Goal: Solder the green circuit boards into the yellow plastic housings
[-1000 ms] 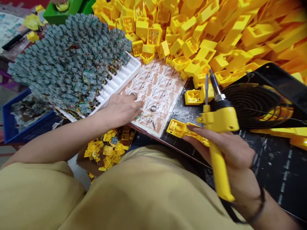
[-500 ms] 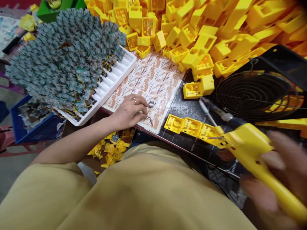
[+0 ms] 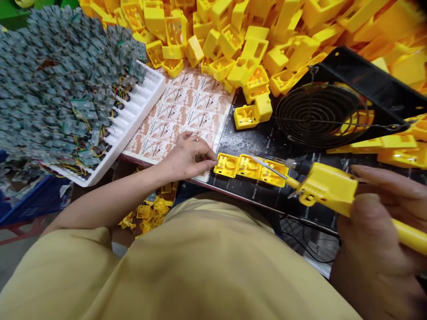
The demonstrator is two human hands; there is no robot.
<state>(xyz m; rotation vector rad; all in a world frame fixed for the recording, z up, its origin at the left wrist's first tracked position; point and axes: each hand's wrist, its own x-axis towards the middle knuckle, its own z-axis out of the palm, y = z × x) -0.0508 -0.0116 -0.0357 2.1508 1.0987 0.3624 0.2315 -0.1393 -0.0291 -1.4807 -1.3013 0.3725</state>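
My right hand [image 3: 376, 240] is wrapped round a yellow soldering gun [image 3: 330, 184]. Its thin metal tips point left, over a row of three open yellow plastic casings [image 3: 249, 169]. At the left end of that row is my left hand [image 3: 193, 155], with a ring on one finger. Its thumb and forefinger come together at the edge of the leftmost casing [image 3: 227, 165]. Whether anything small sits between those fingertips cannot be made out. The casings show round speaker grilles and moulded slots inside.
A white foam tray [image 3: 147, 100] piled with grey wired modules [image 3: 66, 84] stands at the left. Yellow housings [image 3: 227, 42] heap along the back. A black fan with a wire guard [image 3: 313, 118] stands at the right. Below the table edge lie yellow parts [image 3: 147, 215].
My left hand has moved from the printed sheet, where a small round metal part lay by its fingers, right to the casings. My right hand has brought the soldering gun left over the row.
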